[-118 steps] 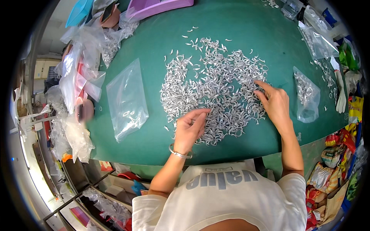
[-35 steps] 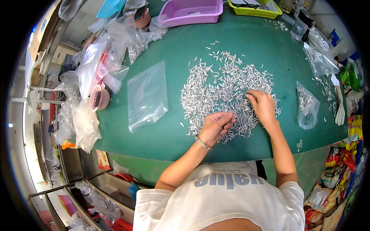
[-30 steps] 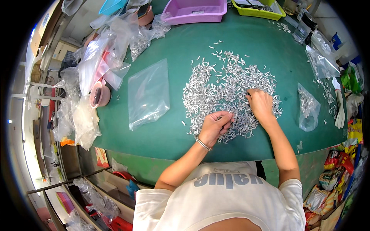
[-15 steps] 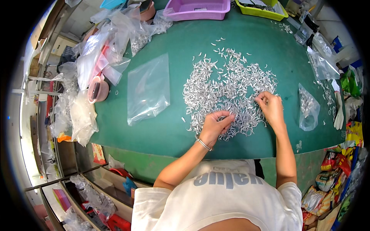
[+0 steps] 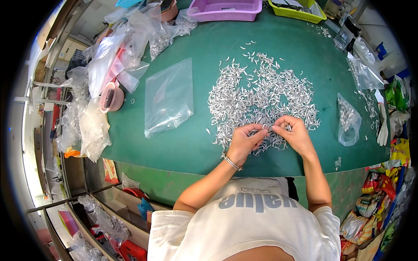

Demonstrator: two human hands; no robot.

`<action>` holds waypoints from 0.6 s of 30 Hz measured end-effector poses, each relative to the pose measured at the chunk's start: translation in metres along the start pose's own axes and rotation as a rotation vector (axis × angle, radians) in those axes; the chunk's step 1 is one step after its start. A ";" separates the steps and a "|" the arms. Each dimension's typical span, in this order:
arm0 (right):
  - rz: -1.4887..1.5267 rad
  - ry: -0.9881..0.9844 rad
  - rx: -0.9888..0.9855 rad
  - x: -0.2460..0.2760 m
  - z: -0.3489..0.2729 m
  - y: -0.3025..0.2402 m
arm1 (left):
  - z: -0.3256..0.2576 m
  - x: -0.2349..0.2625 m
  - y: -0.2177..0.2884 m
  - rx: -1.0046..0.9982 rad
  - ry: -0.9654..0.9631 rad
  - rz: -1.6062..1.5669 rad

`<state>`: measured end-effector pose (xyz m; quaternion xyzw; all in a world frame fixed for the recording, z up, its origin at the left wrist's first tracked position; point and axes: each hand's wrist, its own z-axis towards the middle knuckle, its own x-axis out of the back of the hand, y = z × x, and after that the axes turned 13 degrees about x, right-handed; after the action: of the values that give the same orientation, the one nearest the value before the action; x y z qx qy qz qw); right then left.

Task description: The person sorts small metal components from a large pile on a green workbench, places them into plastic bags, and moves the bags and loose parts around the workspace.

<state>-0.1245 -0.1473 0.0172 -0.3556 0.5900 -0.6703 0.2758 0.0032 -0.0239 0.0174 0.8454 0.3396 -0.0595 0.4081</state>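
Note:
A spread-out heap of small curved silver metal pieces (image 5: 261, 95) lies on the green table. Over its near edge, my left hand (image 5: 247, 141) is closed in a pinch, thumb against the forefinger, with a bracelet at the wrist. Close beside it my right hand (image 5: 294, 134) pinches too, and the fingertips of the two hands nearly meet. Small silver bits show at the fingertips, probably curved metal pieces like those in the heap, but they are too small to make out clearly.
A flat clear plastic bag (image 5: 169, 98) lies left of the heap. To the right is a small bag of metal parts (image 5: 348, 119), with a white glove (image 5: 382, 126) beyond. Purple (image 5: 224, 16) and yellow-green baskets (image 5: 300, 15) stand at the back; a pink cup (image 5: 112, 96) is at left.
My right hand has moved left and nearer, from the heap's right side to beside my left hand. My left hand has stayed almost in place.

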 end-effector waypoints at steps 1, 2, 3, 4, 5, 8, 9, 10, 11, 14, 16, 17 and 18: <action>-0.015 -0.005 0.011 -0.001 -0.001 -0.001 | -0.001 -0.002 0.001 -0.015 0.001 -0.006; -0.029 -0.012 0.025 -0.002 -0.002 -0.003 | -0.003 -0.002 0.001 -0.032 0.003 -0.012; -0.044 -0.020 0.039 -0.004 -0.002 -0.004 | -0.004 -0.001 0.001 -0.031 0.003 0.007; -0.047 -0.025 0.042 -0.005 -0.003 -0.005 | -0.005 0.001 0.000 -0.029 0.003 0.026; -0.048 -0.032 0.048 -0.006 -0.003 -0.005 | -0.007 0.002 0.001 -0.030 0.006 0.045; 0.120 -0.075 -0.024 -0.006 -0.005 -0.014 | -0.008 0.001 -0.001 -0.077 -0.019 0.090; 0.204 -0.096 -0.066 -0.005 -0.006 -0.019 | -0.009 0.002 -0.002 -0.084 -0.031 0.098; 0.302 -0.192 -0.238 -0.002 -0.006 -0.024 | -0.011 0.003 -0.003 -0.091 -0.042 0.105; 0.235 -0.170 -0.186 -0.004 -0.008 -0.024 | -0.012 0.004 -0.003 -0.096 -0.058 0.115; 0.014 -0.085 0.091 -0.018 -0.014 -0.013 | -0.019 0.005 -0.004 -0.112 -0.034 0.168; -0.029 -0.034 0.094 -0.028 -0.021 -0.013 | -0.025 0.008 -0.003 -0.086 -0.034 0.185; -0.048 -0.012 0.094 -0.033 -0.022 -0.014 | -0.027 0.010 -0.006 -0.086 -0.017 0.153; -0.070 -0.013 0.104 -0.037 -0.022 -0.016 | -0.028 0.012 -0.009 -0.086 0.000 0.120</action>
<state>-0.1196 -0.1023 0.0260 -0.3655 0.5397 -0.7072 0.2739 0.0016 0.0068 0.0258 0.8460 0.2903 -0.0205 0.4468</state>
